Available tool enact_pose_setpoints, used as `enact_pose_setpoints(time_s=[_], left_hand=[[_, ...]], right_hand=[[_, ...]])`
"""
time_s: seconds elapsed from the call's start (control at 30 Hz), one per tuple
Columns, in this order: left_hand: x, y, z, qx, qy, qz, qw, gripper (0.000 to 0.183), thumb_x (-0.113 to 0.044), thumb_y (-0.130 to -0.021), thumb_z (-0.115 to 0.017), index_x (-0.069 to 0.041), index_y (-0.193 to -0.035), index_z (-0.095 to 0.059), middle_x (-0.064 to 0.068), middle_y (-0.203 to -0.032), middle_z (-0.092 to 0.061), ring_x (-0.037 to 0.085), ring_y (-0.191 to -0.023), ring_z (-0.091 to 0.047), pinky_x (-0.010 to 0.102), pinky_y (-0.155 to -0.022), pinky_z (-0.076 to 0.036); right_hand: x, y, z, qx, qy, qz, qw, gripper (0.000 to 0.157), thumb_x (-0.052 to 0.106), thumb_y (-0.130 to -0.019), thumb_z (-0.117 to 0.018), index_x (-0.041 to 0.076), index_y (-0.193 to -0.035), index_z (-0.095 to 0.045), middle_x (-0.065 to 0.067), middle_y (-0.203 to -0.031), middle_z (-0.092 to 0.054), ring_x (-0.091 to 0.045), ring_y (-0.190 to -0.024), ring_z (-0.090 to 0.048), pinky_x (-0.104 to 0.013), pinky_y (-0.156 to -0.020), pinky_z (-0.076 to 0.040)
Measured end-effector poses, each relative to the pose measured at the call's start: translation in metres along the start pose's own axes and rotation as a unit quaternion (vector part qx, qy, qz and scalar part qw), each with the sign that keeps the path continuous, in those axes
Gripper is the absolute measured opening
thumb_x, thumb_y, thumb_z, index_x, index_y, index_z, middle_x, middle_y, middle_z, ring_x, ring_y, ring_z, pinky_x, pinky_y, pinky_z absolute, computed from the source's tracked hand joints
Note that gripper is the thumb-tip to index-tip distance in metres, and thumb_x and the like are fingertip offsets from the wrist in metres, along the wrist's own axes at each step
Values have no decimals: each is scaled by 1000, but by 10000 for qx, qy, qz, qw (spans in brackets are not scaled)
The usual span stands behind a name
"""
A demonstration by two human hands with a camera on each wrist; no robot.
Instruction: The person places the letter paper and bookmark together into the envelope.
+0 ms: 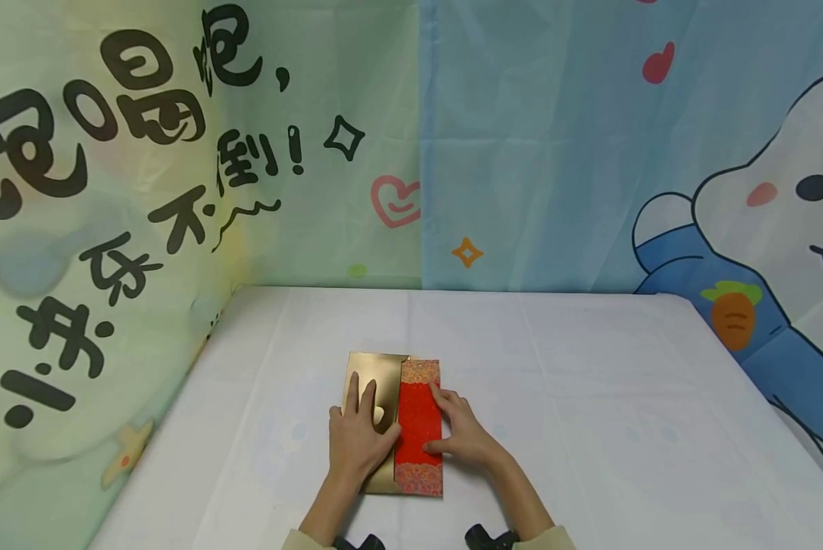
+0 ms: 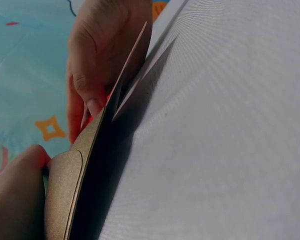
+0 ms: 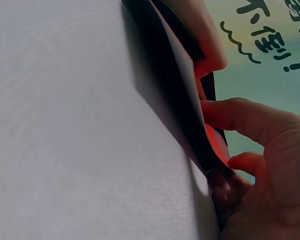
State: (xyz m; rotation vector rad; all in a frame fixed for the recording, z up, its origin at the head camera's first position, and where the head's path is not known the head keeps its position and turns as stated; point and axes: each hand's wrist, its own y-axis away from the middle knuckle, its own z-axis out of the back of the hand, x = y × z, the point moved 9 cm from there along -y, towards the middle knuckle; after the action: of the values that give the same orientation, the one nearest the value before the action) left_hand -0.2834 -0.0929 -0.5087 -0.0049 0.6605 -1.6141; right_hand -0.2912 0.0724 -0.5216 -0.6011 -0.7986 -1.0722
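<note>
A flat folded card or envelope lies on the white tabletop in the head view, with a shiny gold panel (image 1: 387, 367) on the left. Along its right side runs a red panel (image 1: 414, 412) with patterned bands at both ends. My left hand (image 1: 359, 443) rests on the gold part, fingers extended and thumb by the seam. At the right edge my right hand (image 1: 469, 435) grips the card, thumb and a fingertip on the red face. Other fingers curl under that edge in the right wrist view. In the left wrist view, the gold card (image 2: 65, 190) bows up from the cloth.
A white cloth (image 1: 590, 397) covers the table around the card. Printed curtains (image 1: 521, 153) hang along the back and left side. Black wrist devices (image 1: 490, 537) sit at the cuffs near the bottom edge.
</note>
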Motion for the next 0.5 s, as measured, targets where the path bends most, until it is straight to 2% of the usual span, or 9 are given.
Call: enact_pose_setpoints(time_s=[0.5], left_hand=[[2,-1,-2,-12,-21,43,10000,73,-46,-66,-58,-14,-132,-50,12,-145,-34,30,-62,-38,32,-55,-33]], right_hand=[[0,-1,-1,4,48,-53,10000,95,14,-68,-76,13,-147,-24,-10,-138,-38,-29,-119,-32,-52,-97,-29]])
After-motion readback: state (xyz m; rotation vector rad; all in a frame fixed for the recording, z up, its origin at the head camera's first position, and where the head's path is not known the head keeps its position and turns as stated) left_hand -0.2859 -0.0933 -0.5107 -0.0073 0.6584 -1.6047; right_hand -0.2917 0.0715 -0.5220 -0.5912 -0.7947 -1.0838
